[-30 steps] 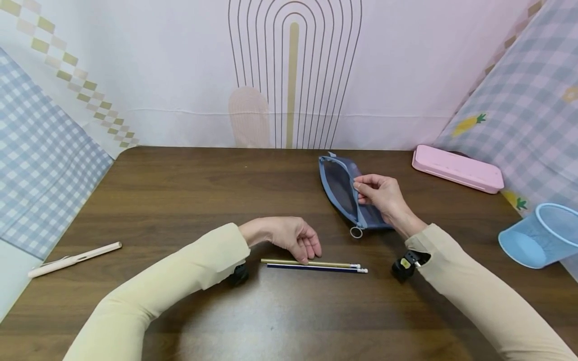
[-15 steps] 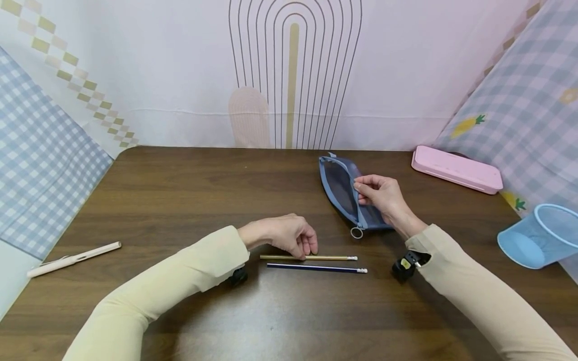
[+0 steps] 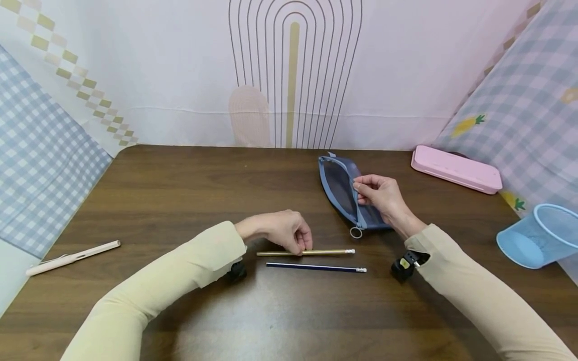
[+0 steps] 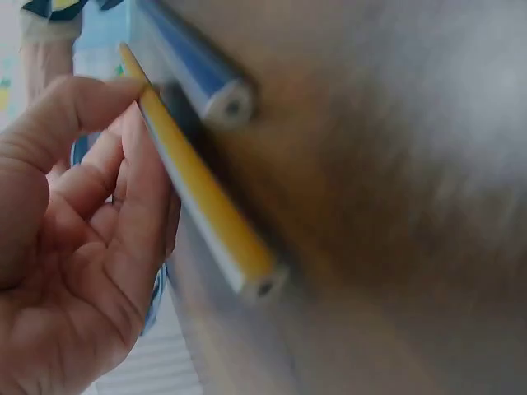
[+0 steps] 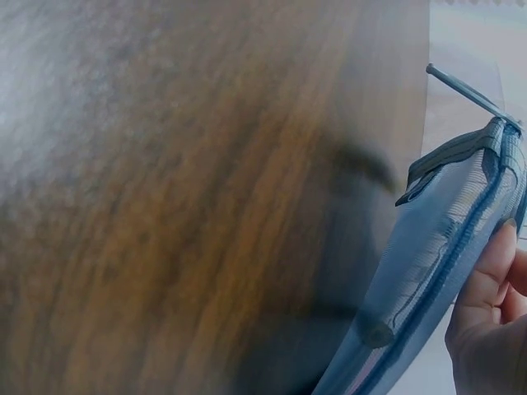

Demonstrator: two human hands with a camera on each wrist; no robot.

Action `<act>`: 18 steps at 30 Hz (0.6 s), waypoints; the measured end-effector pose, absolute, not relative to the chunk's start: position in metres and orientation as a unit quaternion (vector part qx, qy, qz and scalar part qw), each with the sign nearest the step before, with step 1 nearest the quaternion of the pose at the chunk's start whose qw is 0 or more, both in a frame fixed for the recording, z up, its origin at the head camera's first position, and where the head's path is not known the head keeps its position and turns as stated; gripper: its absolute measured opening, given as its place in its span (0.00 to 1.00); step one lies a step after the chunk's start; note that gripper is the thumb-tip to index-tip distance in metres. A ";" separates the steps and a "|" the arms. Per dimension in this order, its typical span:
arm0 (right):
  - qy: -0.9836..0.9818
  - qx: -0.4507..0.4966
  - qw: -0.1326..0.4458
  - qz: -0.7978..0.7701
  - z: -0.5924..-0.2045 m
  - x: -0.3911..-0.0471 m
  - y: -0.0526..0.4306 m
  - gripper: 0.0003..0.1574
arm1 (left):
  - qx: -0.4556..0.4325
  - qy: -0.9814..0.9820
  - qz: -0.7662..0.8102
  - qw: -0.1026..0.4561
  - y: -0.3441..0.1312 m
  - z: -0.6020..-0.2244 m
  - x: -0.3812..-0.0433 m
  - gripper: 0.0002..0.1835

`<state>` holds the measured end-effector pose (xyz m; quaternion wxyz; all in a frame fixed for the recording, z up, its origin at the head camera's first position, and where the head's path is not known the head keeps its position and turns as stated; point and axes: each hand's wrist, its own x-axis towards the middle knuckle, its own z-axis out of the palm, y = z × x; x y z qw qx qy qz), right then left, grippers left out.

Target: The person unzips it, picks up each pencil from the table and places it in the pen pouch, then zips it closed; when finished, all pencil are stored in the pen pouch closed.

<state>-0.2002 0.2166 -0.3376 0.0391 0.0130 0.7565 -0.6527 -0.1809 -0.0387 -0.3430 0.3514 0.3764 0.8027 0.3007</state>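
Note:
My left hand pinches a gold-yellow pencil near its middle, between thumb and fingertips. The white eraser end points right. In the left wrist view the pencil's flat, unsharpened end faces the camera. Whether it is fully off the table is hard to tell. Just nearer lies a dark blue pencil, roughly parallel and apart from it. My right hand pinches the zipper edge of a blue mesh pencil pouch, whose mouth gapes toward the left. A ring pull hangs at the pouch's near end.
On the dark wooden table, a pink pencil case sits at the back right. A light blue mesh cup stands near the right edge. A cream-white pen lies at the far left. Patterned cloth borders the back and sides.
My left hand has drawn the gold pencil away from the blue one, toward the back and slightly left, widening the gap between them. The right hand and pouch stay in place.

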 end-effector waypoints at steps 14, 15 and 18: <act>0.752 0.009 0.034 -0.658 -0.337 -0.201 0.215 0.05 | 0.142 0.705 0.547 0.429 -0.038 -0.338 -0.224 0.14; 0.751 0.008 0.035 -0.660 -0.337 -0.201 0.215 0.05 | 0.122 0.695 0.571 0.420 -0.033 -0.339 -0.226 0.14; 0.748 0.006 0.039 -0.662 -0.338 -0.200 0.214 0.04 | 0.065 0.659 0.635 0.399 -0.019 -0.343 -0.231 0.16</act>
